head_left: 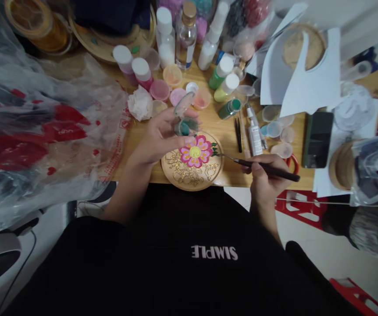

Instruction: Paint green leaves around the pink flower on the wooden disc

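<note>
My left hand grips a small clear plastic cup with dark green stuff inside, its lid tilted up. My right hand is closed round the dark handle of a thin metal-tipped tool. The tool's tip touches or hovers just over green leaf shapes on a round wooden disc; I cannot tell which. On the disc is a pink flower with a yellow centre, and gold outlines run below it. The disc lies at the table's front edge, below my left hand.
An uncapped jar of green, black tweezers and a white tube lie right of the disc. Small cups and white-capped bottles stand behind. A crumpled tissue and plastic bags are left; a dark phone-like box is right.
</note>
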Available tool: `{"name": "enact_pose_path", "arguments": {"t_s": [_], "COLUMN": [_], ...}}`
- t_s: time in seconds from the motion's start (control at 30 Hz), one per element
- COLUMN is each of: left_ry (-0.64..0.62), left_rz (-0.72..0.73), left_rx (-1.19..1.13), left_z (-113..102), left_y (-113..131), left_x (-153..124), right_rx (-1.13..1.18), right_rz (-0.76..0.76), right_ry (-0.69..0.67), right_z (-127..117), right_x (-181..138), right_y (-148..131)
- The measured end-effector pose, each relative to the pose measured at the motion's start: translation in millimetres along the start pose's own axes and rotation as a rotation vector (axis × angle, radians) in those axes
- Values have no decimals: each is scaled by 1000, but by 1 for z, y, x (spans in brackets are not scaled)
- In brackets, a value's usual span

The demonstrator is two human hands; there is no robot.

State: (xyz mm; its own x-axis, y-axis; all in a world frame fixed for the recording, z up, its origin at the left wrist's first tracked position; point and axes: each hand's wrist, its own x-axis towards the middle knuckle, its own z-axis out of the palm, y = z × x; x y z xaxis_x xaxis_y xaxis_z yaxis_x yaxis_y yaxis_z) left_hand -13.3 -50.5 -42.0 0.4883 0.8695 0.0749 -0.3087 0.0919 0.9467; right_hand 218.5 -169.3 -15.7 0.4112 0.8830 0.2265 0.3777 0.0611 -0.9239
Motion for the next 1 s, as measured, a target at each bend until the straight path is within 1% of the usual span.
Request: {"name": "enact_pose_path", "arguments": {"t_s": [0.13, 0.3, 0.47, 0.67, 0.83, 1.0], "left_ry": [-8, 38, -2, 2, 19, 28], "left_rz": [1, -36, 4, -27, -16, -27], "left_rx": [-21, 55, 3, 64, 63, 62], "left_z": [0, 1, 0, 0, 1, 1], "left_y": [0, 1, 0, 1, 2, 1], "left_x": [0, 0, 0, -1, -2, -1], "right_rx": [3, 3, -30, -14, -17, -13], "right_rz": [-13, -9, 25, 14, 5, 5], "right_ry": [-6, -39, -28, -19, -45, -37], "right_z": [0, -1, -1, -1, 1, 0], "right_x": [-1, -3, -2, -1, -2, -2], "right_y": [0, 1, 1, 1, 2, 2]}}
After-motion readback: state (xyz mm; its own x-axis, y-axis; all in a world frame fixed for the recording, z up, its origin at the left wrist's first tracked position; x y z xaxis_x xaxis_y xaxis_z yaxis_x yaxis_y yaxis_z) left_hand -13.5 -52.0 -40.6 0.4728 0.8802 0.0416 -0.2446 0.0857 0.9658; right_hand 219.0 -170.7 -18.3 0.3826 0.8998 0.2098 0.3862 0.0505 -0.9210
